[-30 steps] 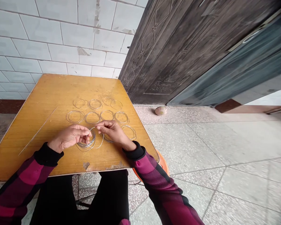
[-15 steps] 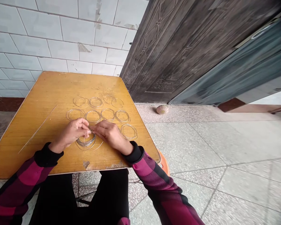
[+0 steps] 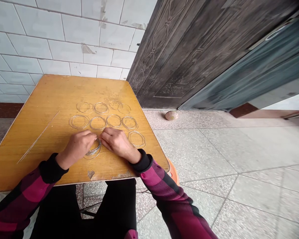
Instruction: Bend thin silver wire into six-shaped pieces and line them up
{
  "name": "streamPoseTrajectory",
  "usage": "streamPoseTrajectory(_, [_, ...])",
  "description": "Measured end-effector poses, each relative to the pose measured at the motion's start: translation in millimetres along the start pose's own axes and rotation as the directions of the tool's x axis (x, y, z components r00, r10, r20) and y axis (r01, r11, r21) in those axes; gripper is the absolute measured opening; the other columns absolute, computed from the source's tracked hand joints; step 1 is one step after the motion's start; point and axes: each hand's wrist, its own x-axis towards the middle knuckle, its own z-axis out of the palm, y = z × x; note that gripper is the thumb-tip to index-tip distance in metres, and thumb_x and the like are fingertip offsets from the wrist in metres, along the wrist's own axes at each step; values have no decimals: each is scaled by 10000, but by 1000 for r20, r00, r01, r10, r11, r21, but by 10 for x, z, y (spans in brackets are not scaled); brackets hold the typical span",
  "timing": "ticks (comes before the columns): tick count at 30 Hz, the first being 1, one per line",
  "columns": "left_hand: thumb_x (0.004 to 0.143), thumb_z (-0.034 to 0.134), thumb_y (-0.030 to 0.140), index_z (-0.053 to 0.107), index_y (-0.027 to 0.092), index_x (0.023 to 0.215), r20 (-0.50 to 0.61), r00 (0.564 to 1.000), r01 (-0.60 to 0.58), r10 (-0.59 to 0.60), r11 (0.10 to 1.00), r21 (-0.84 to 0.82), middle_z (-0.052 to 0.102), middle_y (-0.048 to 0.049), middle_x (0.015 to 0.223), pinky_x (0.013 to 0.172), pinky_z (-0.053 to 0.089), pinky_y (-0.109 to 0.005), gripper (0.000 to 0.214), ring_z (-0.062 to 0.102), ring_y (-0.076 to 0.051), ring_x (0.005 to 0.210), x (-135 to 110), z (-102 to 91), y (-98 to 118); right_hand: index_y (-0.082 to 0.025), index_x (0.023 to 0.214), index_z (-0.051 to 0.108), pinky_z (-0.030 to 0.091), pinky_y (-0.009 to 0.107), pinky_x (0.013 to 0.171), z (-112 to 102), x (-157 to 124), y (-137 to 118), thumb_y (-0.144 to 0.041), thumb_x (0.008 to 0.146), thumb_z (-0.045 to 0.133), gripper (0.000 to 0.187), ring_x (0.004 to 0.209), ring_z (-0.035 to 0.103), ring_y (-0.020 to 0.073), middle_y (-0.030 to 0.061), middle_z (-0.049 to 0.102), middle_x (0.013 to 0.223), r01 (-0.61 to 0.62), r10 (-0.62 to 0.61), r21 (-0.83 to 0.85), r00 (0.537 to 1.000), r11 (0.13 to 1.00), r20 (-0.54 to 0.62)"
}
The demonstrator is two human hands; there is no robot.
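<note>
My left hand point(image 3: 77, 146) and my right hand point(image 3: 116, 142) meet fingertip to fingertip over a coil of thin silvery wire point(image 3: 94, 150) near the front of the wooden table point(image 3: 52, 96). Both hands are closed, pinching the wire coil, which lies low against the tabletop. Several finished wire rings point(image 3: 98, 123) lie flat in rows just beyond my hands, and one more ring point(image 3: 136, 139) lies to the right of my right hand.
A long straight wire point(image 3: 37, 138) lies on the table's left side. The table's front edge is chipped point(image 3: 91, 174). A tiled wall stands behind, a dark carved door point(image 3: 184, 56) to the right, and a small bowl point(image 3: 171, 115) sits on the floor.
My hands have come closer together and sunk onto the table. The loose wire loop that stood out a second ago is now drawn into the coil.
</note>
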Motion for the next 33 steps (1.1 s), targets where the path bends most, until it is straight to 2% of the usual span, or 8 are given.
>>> streamPoseTrajectory(3, [929,461,95,659,146,769,20,991,-134,133,962,239,629,-39,714,597,439,-270,260,582,-147,654,-18,-10,45,-150,773,599,298,268,571,22,-5,-10,-243,993,435,289,640,453,127,30,540,729,-30,30,-21,1000,999,-3])
streamPoseTrajectory(7, [914,467,61,642,137,768,17,980,-191,199,909,370,598,-38,689,558,414,-288,241,564,-162,628,-18,-11,80,-153,762,582,273,272,551,50,-5,-37,-245,984,438,280,622,431,126,22,518,713,-48,48,-16,999,999,-21])
streamPoseTrajectory(13, [899,454,40,614,150,727,-28,977,-182,212,892,413,586,-41,682,572,412,-305,260,557,-175,644,-9,11,65,-151,761,589,281,261,542,73,-1,-61,-258,980,448,281,603,414,120,20,521,709,-80,80,1,996,997,-25])
streamPoseTrajectory(17, [912,460,71,600,164,726,-20,980,-174,199,896,408,571,-28,673,580,405,-296,251,544,-166,641,10,-7,29,-161,803,634,333,269,583,71,1,-48,-249,991,461,270,649,469,134,35,573,733,-81,80,-32,996,996,-40])
streamPoseTrajectory(22, [926,458,91,582,171,734,-26,982,-161,187,902,401,592,-32,699,587,392,-296,242,543,-162,650,18,-15,10,-186,1086,657,419,309,684,33,7,-58,-242,993,481,207,810,558,181,82,667,926,-92,86,-66,992,994,-92])
streamPoseTrajectory(24, [936,456,107,581,169,744,-36,983,-151,177,913,378,597,-33,704,583,387,-293,237,541,-160,646,18,-13,11,-180,1129,648,441,309,703,20,9,-59,-275,995,486,231,829,573,182,90,668,949,-104,103,-9,991,995,-81])
streamPoseTrajectory(27, [950,450,129,585,166,756,-29,986,-146,165,932,331,595,-31,710,583,383,-284,239,537,-154,647,20,-22,16,-166,1044,673,457,284,700,20,13,-35,-285,1005,463,244,804,588,162,80,657,906,-105,113,165,993,981,-42])
streamPoseTrajectory(33, [963,424,132,577,162,751,-5,978,-199,209,939,281,567,-27,701,618,389,-284,264,500,-152,651,39,-64,43,-150,951,663,451,262,696,-10,27,18,-254,980,497,198,765,579,140,50,626,839,-158,166,430,986,889,19])
